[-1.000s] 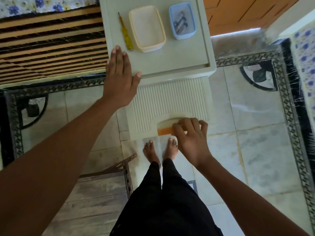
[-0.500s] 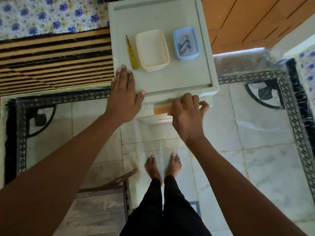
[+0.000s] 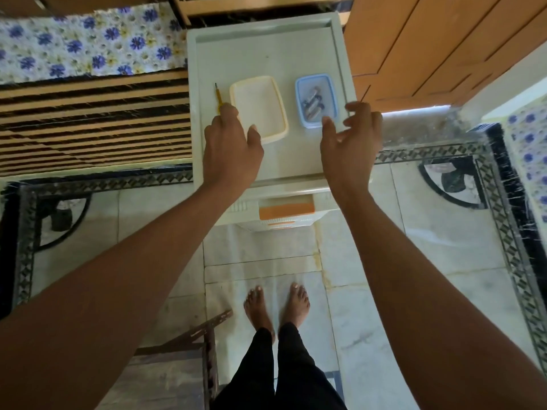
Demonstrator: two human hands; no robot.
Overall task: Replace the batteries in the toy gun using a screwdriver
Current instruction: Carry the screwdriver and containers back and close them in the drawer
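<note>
- Both hands have come up off the cabinet's [image 3: 266, 48] front edge and now reach over its top.
- Left hand [image 3: 232, 149] covers the yellow screwdriver's [image 3: 218, 96] handle, fingers curled down; I cannot tell if they grip it.
- Cream container [image 3: 260, 108] touches its thumb.
- Batteries [image 3: 312, 103] lie in the blue container [image 3: 297, 99].
- Right hand [image 3: 349, 143] hovers beside it, fingers spread and loosely bent, holding nothing.

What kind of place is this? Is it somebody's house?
Most likely a room in a home: patterned floor tiles, a flowered cloth beside a plastic drawer cabinet, a wooden door, and bare feet on the floor.
</note>
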